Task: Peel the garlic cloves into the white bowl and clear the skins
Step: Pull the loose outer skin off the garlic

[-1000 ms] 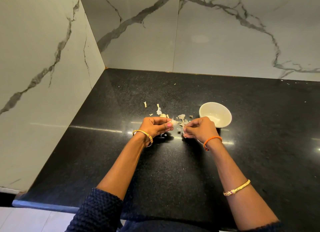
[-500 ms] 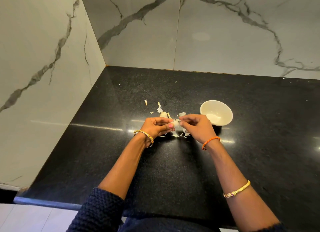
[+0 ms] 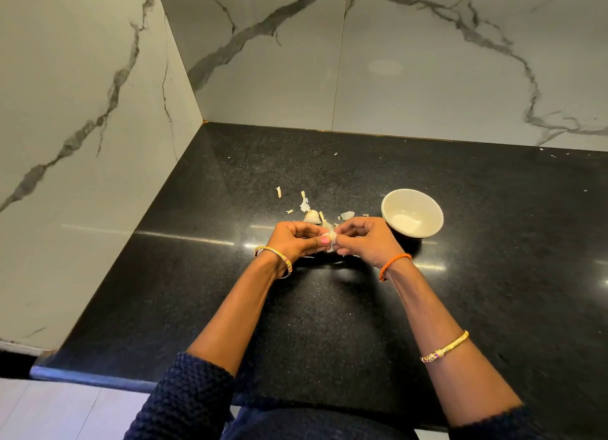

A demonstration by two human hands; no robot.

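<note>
While your left hand (image 3: 297, 239) and right hand (image 3: 363, 239) pinch the light, slippery garlic clove (image 3: 330, 237), grip its ends; white bowl (image 3: 412, 212) at two o'clock

A garlic clove (image 3: 330, 238) was held between the left hand (image 3: 296, 242) and the right hand (image 3: 365, 239), above the countertop (image 3: 329, 324). The bowl (image 3: 412, 212) was set just right of the right hand, slightly behind it. Loose skins (image 3: 306, 206) and a second clove (image 3: 312, 216) were scattered directly behind the hands, left of the bowl. Walls (image 3: 427, 61) were met behind and to the left.
</note>
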